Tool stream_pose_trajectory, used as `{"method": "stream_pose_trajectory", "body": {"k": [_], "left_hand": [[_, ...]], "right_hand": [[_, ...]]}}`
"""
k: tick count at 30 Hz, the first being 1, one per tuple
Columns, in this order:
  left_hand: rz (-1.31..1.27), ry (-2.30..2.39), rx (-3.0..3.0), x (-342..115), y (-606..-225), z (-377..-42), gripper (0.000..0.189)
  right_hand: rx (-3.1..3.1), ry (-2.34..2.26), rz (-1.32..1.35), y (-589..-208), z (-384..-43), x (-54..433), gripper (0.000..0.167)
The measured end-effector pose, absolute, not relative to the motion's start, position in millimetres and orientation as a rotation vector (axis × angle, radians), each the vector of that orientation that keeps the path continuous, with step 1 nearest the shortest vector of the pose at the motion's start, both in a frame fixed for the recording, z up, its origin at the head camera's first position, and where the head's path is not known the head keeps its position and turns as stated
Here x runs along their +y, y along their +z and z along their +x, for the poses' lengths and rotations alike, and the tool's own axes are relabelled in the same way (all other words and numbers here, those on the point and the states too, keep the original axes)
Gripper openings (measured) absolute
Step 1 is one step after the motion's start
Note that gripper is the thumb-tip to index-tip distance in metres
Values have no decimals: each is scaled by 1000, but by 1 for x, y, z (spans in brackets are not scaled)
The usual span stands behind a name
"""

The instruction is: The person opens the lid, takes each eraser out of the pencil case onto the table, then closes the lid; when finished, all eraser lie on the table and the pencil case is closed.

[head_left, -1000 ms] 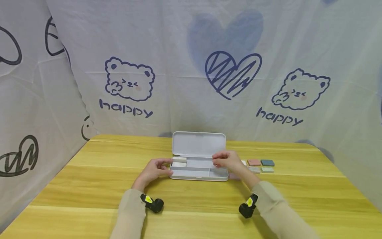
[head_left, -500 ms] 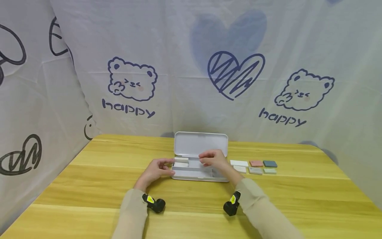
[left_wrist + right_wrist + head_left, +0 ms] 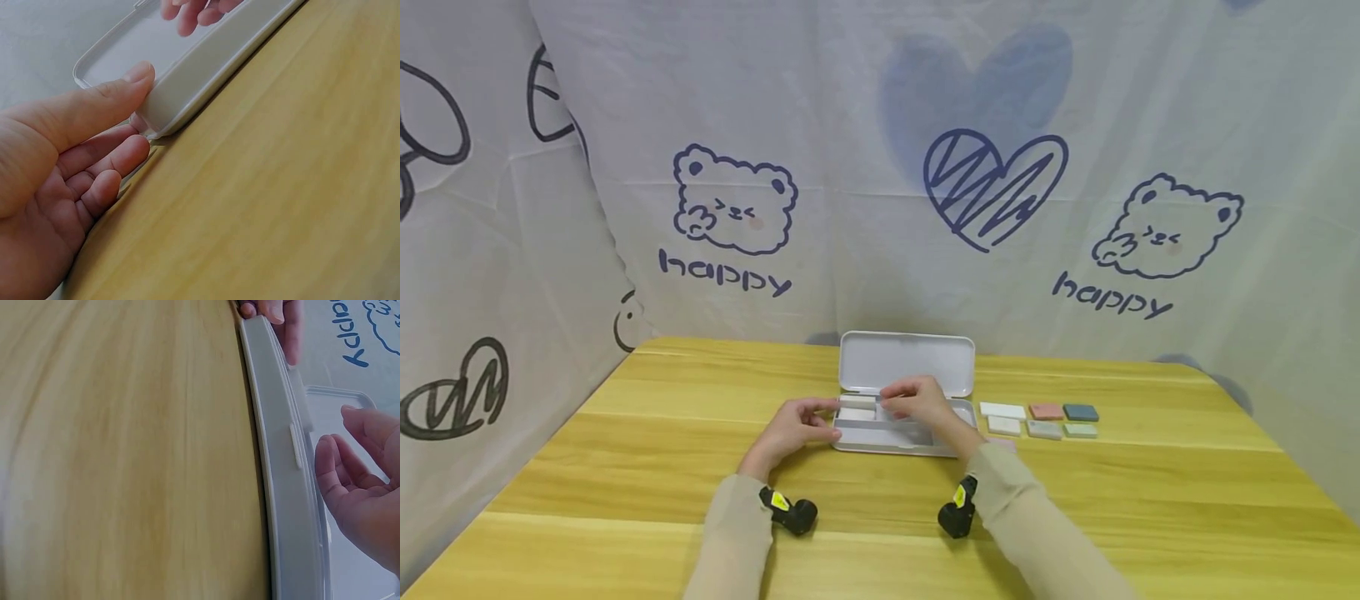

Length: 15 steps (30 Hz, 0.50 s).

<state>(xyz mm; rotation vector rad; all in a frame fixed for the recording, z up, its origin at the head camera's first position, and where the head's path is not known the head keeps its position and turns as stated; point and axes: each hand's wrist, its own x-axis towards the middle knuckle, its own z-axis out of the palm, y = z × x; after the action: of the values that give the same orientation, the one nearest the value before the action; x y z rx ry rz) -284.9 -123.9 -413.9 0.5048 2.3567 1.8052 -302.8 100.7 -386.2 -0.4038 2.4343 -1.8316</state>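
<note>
A white pencil case (image 3: 880, 437) lies with its lid (image 3: 906, 362) raised at the back. My left hand (image 3: 793, 427) grips its left end, thumb (image 3: 139, 72) over the rim and the other fingers against the side. Two white blocks (image 3: 856, 414) that look like erasers sit in the left of the rear compartment. Over that compartment, just right of the blocks, my right hand (image 3: 925, 406) points down with thumb and fingertips brought near each other. In the right wrist view its fingers (image 3: 328, 459) curve over the case; I cannot tell whether something is between them.
To the right of the case lie several eraser-like blocks: white (image 3: 1002, 411), pink (image 3: 1046, 412), blue (image 3: 1081, 412), grey (image 3: 1044, 429) and pale green (image 3: 1080, 431). A pale pink piece (image 3: 1002, 446) shows partly behind the right forearm. A printed curtain (image 3: 880, 283) hangs behind the wooden table (image 3: 865, 517).
My right hand has moved left above the case, from its right part to beside the two white blocks, uncovering the blocks on the table. My left hand has stayed at the left end.
</note>
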Motion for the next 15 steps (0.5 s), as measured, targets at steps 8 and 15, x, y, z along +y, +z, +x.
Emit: {"method": "stream_pose_trajectory", "body": {"k": [8,15], "left_hand": [[511,1804,2339,-120,-393,-270,45],[496,1802,2341,-118,-386,-263,44]], "right_hand": [[2444,-1811,-327,-391,-304,92,20],[2420,-1808,-298,-393,-304,88,20]]}}
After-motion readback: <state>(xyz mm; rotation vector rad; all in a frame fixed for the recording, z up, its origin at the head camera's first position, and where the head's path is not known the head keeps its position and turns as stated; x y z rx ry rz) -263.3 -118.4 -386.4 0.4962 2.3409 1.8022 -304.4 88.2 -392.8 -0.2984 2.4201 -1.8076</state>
